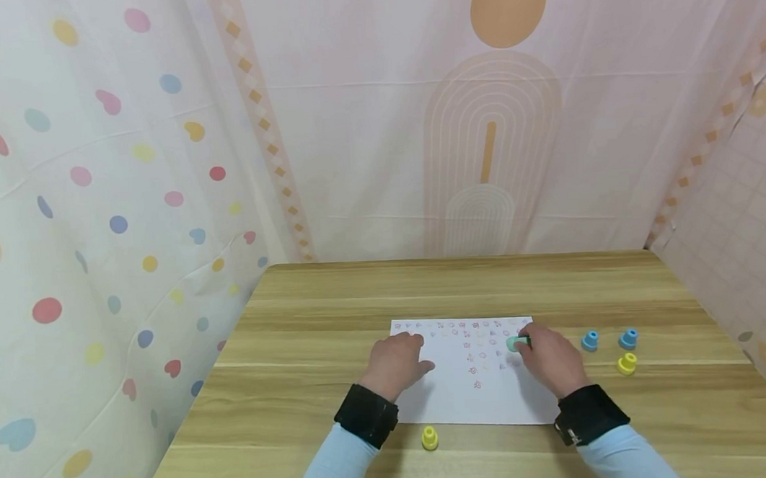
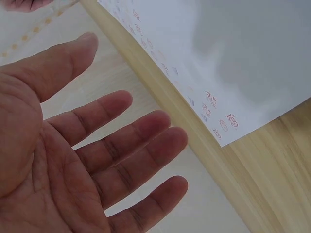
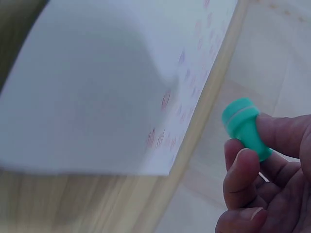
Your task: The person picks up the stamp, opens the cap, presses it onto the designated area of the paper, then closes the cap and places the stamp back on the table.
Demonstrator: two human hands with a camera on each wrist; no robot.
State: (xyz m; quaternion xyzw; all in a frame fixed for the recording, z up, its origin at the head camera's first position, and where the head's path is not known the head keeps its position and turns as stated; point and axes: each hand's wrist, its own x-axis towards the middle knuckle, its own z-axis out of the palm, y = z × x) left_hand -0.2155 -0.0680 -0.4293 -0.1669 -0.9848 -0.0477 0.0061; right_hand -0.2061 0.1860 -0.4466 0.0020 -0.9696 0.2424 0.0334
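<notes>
A white sheet of paper (image 1: 450, 405) lies on the wooden table, with rows of small red, purple and orange printed marks along its top and down its middle. My right hand (image 1: 553, 360) pinches a green toy stamp (image 3: 247, 128) between thumb and fingers, over the right part of the sheet. In the right wrist view the stamp's wide end points away from the palm. My left hand (image 1: 395, 365) is over the sheet's left edge, fingers extended and slightly spread, with nothing in it; its palm faces the camera in the left wrist view.
Two blue stamps (image 1: 590, 341) and a yellow stamp (image 1: 627, 364) stand to the right of the sheet. Another yellow stamp (image 1: 429, 439) is just below the sheet's near edge. Patterned curtains (image 1: 366, 160) hang behind and beside the wooden table (image 1: 300, 388).
</notes>
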